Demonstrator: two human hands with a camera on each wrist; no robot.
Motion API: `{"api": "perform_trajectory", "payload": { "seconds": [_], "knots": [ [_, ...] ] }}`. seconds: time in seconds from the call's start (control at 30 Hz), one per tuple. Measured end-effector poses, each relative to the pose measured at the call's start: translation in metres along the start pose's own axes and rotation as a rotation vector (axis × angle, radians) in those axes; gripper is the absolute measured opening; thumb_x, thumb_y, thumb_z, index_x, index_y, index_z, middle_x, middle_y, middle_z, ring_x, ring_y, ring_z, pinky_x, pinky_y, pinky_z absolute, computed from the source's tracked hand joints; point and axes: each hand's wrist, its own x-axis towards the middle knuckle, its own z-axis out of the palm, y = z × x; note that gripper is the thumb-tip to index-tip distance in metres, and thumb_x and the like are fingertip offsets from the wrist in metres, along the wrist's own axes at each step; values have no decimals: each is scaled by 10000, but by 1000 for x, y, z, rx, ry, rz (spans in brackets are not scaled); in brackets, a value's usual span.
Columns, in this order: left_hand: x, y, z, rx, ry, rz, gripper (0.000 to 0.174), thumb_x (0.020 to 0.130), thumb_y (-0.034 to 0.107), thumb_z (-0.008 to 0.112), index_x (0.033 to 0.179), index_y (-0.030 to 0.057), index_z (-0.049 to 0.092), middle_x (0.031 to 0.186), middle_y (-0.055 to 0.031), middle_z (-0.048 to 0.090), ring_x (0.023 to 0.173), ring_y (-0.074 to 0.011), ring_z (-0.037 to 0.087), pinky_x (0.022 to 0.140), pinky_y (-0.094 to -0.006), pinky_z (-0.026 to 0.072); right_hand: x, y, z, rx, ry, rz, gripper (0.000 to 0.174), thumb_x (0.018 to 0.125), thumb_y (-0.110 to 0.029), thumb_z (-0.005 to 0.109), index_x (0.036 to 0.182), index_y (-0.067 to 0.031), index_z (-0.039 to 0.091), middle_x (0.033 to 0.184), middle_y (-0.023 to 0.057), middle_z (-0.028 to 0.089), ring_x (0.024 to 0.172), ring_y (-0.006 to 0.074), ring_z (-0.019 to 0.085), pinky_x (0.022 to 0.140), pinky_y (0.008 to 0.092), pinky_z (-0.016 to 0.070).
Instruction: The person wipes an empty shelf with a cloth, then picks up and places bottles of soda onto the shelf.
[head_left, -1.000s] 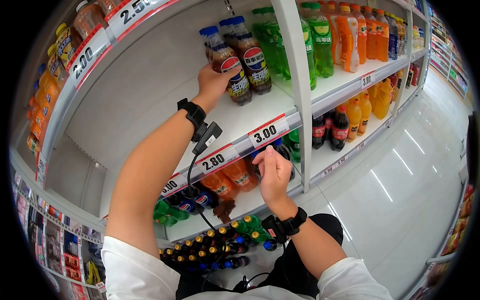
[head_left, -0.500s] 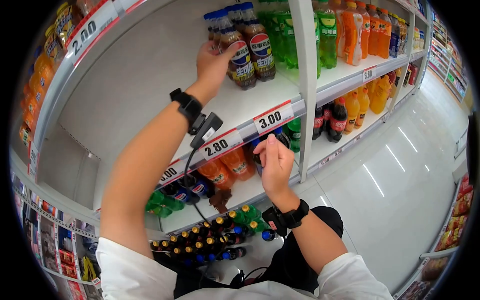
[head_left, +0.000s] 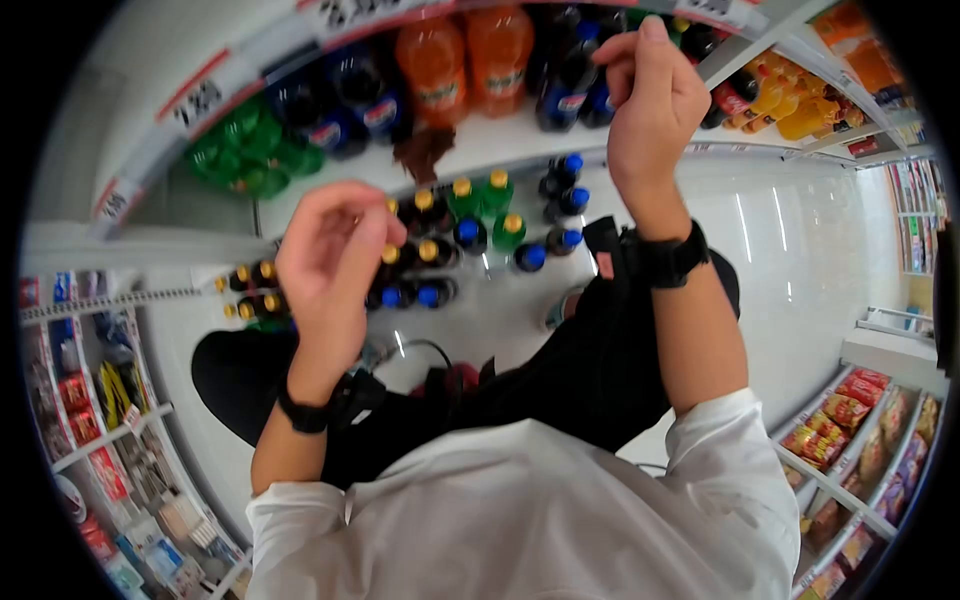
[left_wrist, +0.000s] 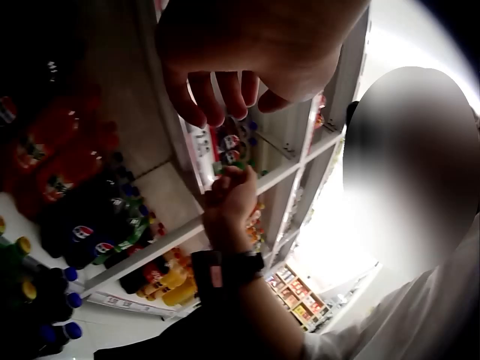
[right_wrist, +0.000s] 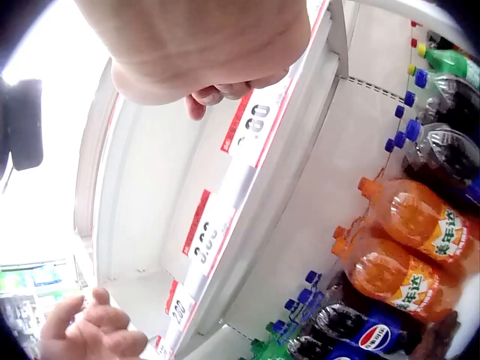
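Note:
My left hand (head_left: 335,270) hangs in front of the body with loosely curled fingers and holds nothing. Below and beyond it, several dark bottles with yellow or blue caps (head_left: 468,235) and green bottles (head_left: 510,232) stand on the floor. Raised near the lower shelf, my right hand (head_left: 655,115) is empty too, its fingers loosely bent. Behind that hand are dark cola bottles with blue labels (head_left: 568,80). Orange soda bottles (head_left: 432,72) stand on the same shelf, left of them. In the left wrist view, the right hand (left_wrist: 231,199) shows in front of the shelving.
The lower shelf also holds cola bottles (head_left: 365,95), green bottles (head_left: 245,150) and a crumpled brown thing (head_left: 425,152). Price tags (right_wrist: 206,232) line the shelf edge above. Snack bags (head_left: 830,420) fill a rack at the right, and packaged goods (head_left: 115,390) hang at the left.
My left hand has let go of the brown cola bottle on the upper shelf and dropped back toward the body. The head view has tipped down to the floor bottles. My right hand stays raised.

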Motion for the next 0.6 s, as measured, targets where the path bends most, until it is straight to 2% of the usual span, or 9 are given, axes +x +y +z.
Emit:
{"api": "perform_trajectory", "payload": {
  "seconds": [0.17,0.2,0.23,0.3,0.37,0.4,0.43,0.5,0.6],
  "knots": [
    [-13,-66,-52,-72,221,-208,174,969,116,539,1108,13,562,907,-45,584,822,-139,568,779,-294,479,-48,29,12,-336,-302,27,412,997,-276,525,730,16,640,569,-34,455,549,32,377,505,224,280],
    [-16,-69,-57,-89,272,-248,175,967,128,547,1102,19,569,910,-42,584,827,-135,568,784,-296,479,-56,37,8,-471,-412,74,381,971,-294,553,743,-7,656,569,13,519,532,94,423,516,268,337],
    [-18,-70,-61,-105,323,-285,176,966,141,555,1096,25,576,913,-38,585,832,-132,567,788,-298,479,-62,43,4,-474,-434,80,381,971,-294,553,743,-7,656,569,13,519,532,94,423,516,268,337],
    [-21,-69,-65,-166,346,-294,178,963,148,559,1093,28,580,915,-37,586,839,-132,567,795,-300,480,-73,58,-2,-973,-845,313,357,908,-341,577,784,-18,661,682,109,662,637,272,642,612,400,484],
    [-21,-64,-65,-206,327,-275,181,961,150,561,1088,24,588,917,-40,590,843,-134,574,807,-304,490,-96,90,-26,-1015,-1119,568,384,870,-403,568,881,-33,671,804,157,695,844,331,681,748,446,511],
    [-22,-61,-63,-189,302,-261,180,961,149,558,1085,23,592,915,-40,591,841,-132,577,805,-301,494,-104,98,-33,-1093,-1277,730,419,840,-416,595,998,-32,653,852,191,697,872,339,679,787,426,515],
    [-23,-59,-62,-173,275,-245,178,960,147,556,1081,23,596,913,-40,592,838,-129,581,803,-298,499,-115,104,-42,-1080,-1369,746,496,814,-421,631,1089,-8,616,912,224,689,908,370,666,815,437,509],
    [-28,-62,-62,-183,267,-241,175,958,144,554,1076,23,599,913,-39,594,834,-124,583,799,-293,502,-137,115,-51,-1051,-1384,802,545,802,-413,658,1133,13,585,1008,245,672,959,393,649,846,440,503],
    [-32,-65,-64,-198,263,-229,167,951,136,556,1067,25,603,916,-37,599,828,-115,584,792,-285,504,-163,126,-49,-1070,-1380,827,570,789,-367,702,1162,30,536,1027,274,653,999,414,628,862,452,501]
  ]
}}
